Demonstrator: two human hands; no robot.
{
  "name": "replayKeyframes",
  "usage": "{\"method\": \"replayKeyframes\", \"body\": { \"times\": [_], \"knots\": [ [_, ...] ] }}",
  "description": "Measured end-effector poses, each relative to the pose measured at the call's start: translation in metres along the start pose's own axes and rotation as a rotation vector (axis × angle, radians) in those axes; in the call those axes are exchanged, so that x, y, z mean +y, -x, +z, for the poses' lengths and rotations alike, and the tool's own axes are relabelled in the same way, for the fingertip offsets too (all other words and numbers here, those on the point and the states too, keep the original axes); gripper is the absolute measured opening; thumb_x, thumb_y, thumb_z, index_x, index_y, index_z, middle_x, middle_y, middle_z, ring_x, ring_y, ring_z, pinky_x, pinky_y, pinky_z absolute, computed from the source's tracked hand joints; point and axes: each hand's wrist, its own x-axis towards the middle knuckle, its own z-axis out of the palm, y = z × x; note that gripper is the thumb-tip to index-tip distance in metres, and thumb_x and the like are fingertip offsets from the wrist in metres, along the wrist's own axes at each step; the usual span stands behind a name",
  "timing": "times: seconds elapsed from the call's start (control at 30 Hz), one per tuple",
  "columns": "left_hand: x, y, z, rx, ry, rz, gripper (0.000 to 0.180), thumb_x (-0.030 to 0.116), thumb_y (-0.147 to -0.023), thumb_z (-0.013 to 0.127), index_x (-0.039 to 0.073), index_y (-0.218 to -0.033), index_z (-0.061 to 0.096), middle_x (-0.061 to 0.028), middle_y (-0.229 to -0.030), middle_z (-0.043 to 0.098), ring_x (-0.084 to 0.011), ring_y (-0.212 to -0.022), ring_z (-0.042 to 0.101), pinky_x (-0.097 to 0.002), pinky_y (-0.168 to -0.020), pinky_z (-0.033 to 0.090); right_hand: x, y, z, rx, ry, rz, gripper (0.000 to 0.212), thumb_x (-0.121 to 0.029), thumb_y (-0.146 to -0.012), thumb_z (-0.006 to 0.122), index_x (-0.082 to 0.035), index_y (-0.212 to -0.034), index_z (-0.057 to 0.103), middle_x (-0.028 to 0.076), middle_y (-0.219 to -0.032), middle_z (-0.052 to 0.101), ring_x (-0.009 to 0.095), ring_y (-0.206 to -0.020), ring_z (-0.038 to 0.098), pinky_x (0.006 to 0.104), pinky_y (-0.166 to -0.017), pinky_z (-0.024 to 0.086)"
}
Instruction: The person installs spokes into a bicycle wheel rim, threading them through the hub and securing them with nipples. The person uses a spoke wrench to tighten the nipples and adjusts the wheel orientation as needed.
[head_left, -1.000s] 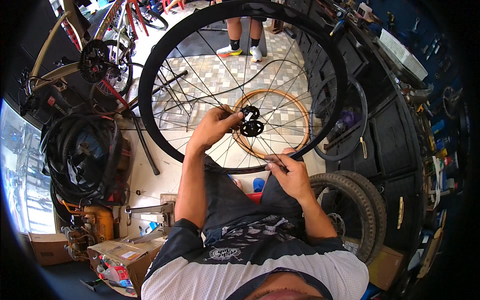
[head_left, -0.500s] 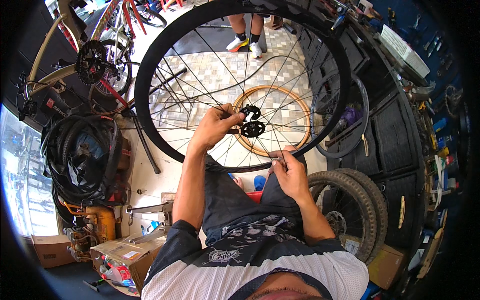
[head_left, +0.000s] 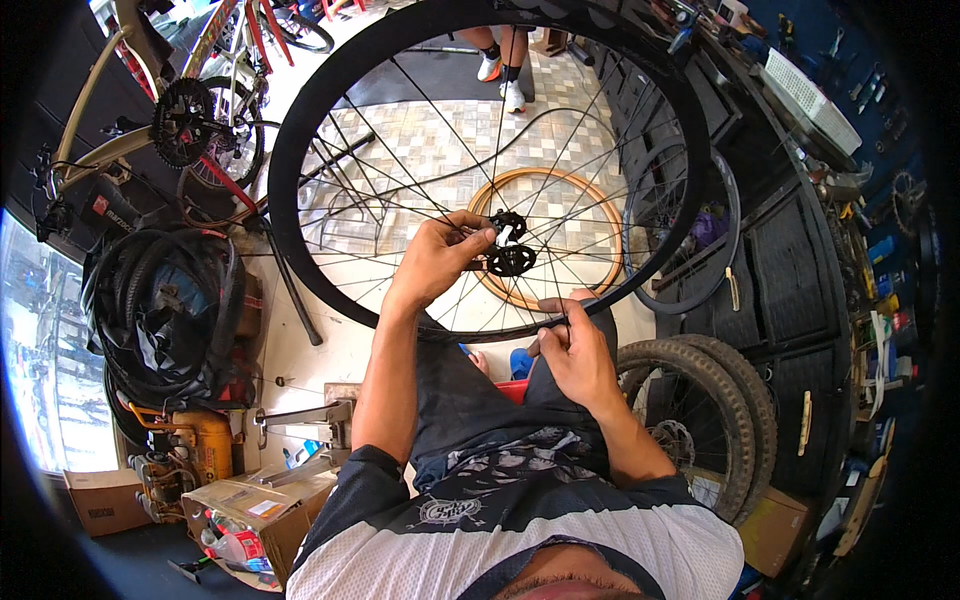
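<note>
A bicycle wheel with a deep black rim point(head_left: 290, 190) and dark spokes is tilted up in front of me, its lower edge over my lap. Beside the black hub point(head_left: 512, 260), my left hand point(head_left: 437, 262) is closed, thumb and forefinger pinched at the spokes close to the flange. Whether a single spoke sits between those fingertips is too small to make out. Down at the near edge of the rim, my right hand point(head_left: 578, 358) grips the wheel, forefinger over the rim and thumb on the near side. Its other fingers are curled out of sight.
Tan tyres point(head_left: 487, 190) lie on the tiled floor beyond the wheel. Knobbly-tyred wheels point(head_left: 745, 400) stand at my right by black cabinets point(head_left: 770, 260). Bikes point(head_left: 185, 125), a heap of black tyres point(head_left: 130, 290) and a cardboard box point(head_left: 285, 510) are leftward. Another person's shoes point(head_left: 512, 96) show ahead.
The wheel has shifted slightly, its hub a little lower and to the right. My right thumb and forefinger have moved further apart across the rim. The other person's feet have moved.
</note>
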Motion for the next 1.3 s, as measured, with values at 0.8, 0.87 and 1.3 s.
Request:
{"method": "replayKeyframes", "body": {
  "times": [0.8,0.87,1.3],
  "knots": [
    [0.0,0.015,0.001,-0.024,-0.039,-0.021,0.036,0.033,-0.105,0.07,0.0,-0.113,0.08,-0.0094,-0.105,0.08,-0.0166,-0.097,0.074,-0.0334,-0.082,0.061,-0.011,0.018,0.001,0.056,0.079,-0.078,0.016,0.001,-0.099,0.061,0.002,-0.114,0.056,0.007,-0.071,0.066,0.011,-0.063,0.064,0.0286,-0.06,0.049],
    [-0.002,0.015,0.0,-0.027,-0.046,-0.009,0.036,0.034,-0.104,0.07,0.0,-0.113,0.08,-0.0088,-0.104,0.08,-0.0163,-0.097,0.074,-0.0331,-0.082,0.061,-0.014,0.017,0.002,0.048,0.073,-0.078,0.016,0.001,-0.099,0.061,0.002,-0.114,0.056,0.007,-0.071,0.066,0.011,-0.064,0.064,0.0285,-0.06,0.049],
    [0.0,0.015,0.0,-0.033,-0.051,0.012,0.034,0.032,-0.105,0.069,0.0,-0.11,0.08,-0.0094,-0.102,0.081,-0.0172,-0.097,0.075,-0.0339,-0.083,0.062,-0.001,0.017,0.005,0.04,-0.086,0.021,0.016,-0.002,-0.099,0.062,0.0,-0.113,0.055,0.011,-0.073,0.071,0.016,-0.066,0.071,0.0337,-0.061,0.053]
  ]
}}
